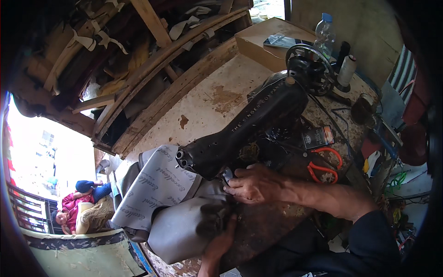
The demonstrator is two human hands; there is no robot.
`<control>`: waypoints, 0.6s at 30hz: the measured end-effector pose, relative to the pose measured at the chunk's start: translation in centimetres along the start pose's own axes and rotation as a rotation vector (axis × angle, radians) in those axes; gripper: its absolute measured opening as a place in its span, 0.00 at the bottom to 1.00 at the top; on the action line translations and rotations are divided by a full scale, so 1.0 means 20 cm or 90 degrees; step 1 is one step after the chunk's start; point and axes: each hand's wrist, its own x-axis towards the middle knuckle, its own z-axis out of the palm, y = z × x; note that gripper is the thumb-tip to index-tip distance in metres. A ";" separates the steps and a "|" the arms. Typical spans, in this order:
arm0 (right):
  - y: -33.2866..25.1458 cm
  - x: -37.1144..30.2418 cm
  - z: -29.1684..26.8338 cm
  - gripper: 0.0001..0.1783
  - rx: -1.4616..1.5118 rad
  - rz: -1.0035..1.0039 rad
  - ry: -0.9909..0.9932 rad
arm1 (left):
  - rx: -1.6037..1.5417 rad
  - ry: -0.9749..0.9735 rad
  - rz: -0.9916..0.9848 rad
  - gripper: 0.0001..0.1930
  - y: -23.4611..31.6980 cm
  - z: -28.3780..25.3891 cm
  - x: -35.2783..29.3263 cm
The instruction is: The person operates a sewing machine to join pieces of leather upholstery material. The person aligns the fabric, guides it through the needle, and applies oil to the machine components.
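Steadying a smooth grey, leather-like piece at the head end of my black metal sewing machine. Position of work: the piece bulges in a rounded fold on the near left side of the machine, its gathered part running in toward the end of the arm. A pale grey sheet with repeated dark script lies over some of it, just left of the machine's end. Right hand: fingers curled, tips at the gathered part close under the arm; cannot tell whether they pinch the material or only press it. Left hand: set against the near side of the fold; most fingers hidden behind the material, so I cannot tell how firmly it grips. Progress, by my judgement: mid-course, since the piece sits at the machine with both hands attending to it. Done: grey piece and sheet are laid together, though whether they are joined I cannot confirm; no finished seam is visible and I cannot make out the needle. Left: the piece is not yet clear of the machine, and how much stitching remains does not show. Nearby: orange-handled scissors lie on the worn, flaking tabletop right of the arm, near a small dark box with an orange end; a cone of white thread stands past the machine's far end.
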 end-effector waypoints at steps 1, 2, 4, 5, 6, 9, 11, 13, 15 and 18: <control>-0.01 0.00 0.00 0.07 0.003 -0.002 -0.002 | 0.032 0.021 0.117 0.38 -0.06 0.01 -0.02; -0.02 0.00 0.00 0.07 -0.017 -0.003 -0.006 | 0.064 0.040 0.233 0.35 -0.12 0.03 -0.05; -0.03 0.01 0.00 0.06 -0.032 -0.004 -0.011 | 0.130 0.077 0.467 0.31 -0.19 0.04 -0.07; -0.04 0.01 0.00 0.10 -0.073 -0.016 -0.059 | 0.149 0.072 0.504 0.30 -0.21 0.03 -0.10; -0.03 -0.01 -0.01 0.18 -0.121 -0.019 -0.109 | 0.150 0.042 0.515 0.29 -0.18 0.01 -0.12; -0.03 -0.02 0.00 0.17 -0.134 -0.047 -0.132 | 0.071 -0.089 0.525 0.27 -0.06 -0.22 -0.33; -0.03 -0.05 -0.01 0.12 -0.111 -0.032 -0.102 | 0.014 -0.103 0.581 0.26 0.08 -0.40 -0.33; -0.06 -0.02 -0.02 0.08 -0.085 -0.052 -0.065 | 0.118 0.040 0.596 0.24 0.16 -0.44 -0.23; -0.03 -0.06 -0.03 0.12 -0.099 -0.027 -0.060 | 0.330 0.168 0.607 0.26 0.19 -0.29 0.10; -0.08 -0.06 0.00 0.15 -0.149 -0.043 -0.046 | 0.306 0.063 0.457 0.28 0.08 -0.20 0.18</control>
